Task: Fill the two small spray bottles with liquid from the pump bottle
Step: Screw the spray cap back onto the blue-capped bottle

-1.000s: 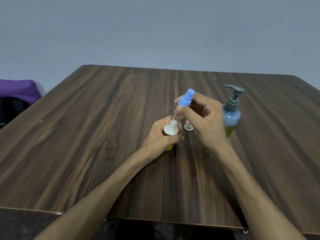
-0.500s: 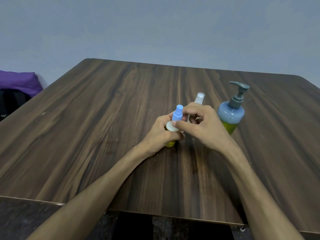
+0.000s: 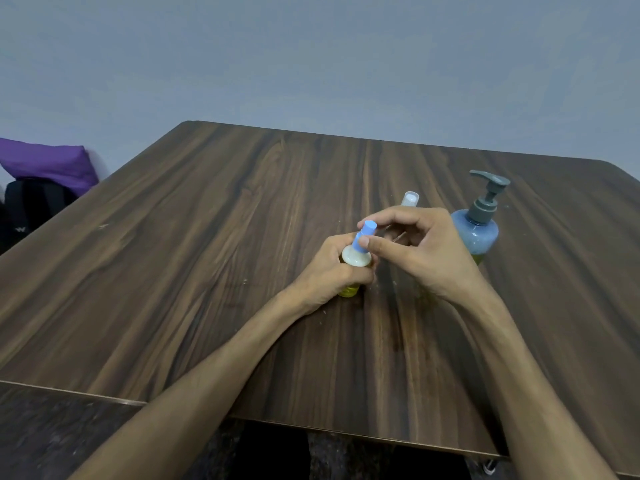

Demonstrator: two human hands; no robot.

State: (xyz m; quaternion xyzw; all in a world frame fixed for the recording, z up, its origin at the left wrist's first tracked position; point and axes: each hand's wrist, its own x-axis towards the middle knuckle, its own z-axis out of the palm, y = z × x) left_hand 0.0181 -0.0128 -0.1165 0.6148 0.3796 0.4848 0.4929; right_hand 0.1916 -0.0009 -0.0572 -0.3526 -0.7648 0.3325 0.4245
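Note:
A small spray bottle (image 3: 355,260) with yellow liquid stands on the wooden table (image 3: 207,254), and my left hand (image 3: 332,271) grips its body. My right hand (image 3: 415,251) pinches its blue spray head (image 3: 364,233), which sits in the bottle's neck. Behind my right hand the white top of the second small spray bottle (image 3: 410,198) shows; its body is hidden. The pump bottle (image 3: 479,226), blue with a grey pump and yellow liquid at the bottom, stands to the right of my right hand.
A purple cushion (image 3: 45,162) lies on a black bag (image 3: 31,206) beyond the table's left edge. The table's front edge runs close to my forearms. A plain grey wall rises behind.
My right hand has lowered the blue spray head with its tube into the bottle held by my left hand. The second bottle's white top came into view behind my right hand.

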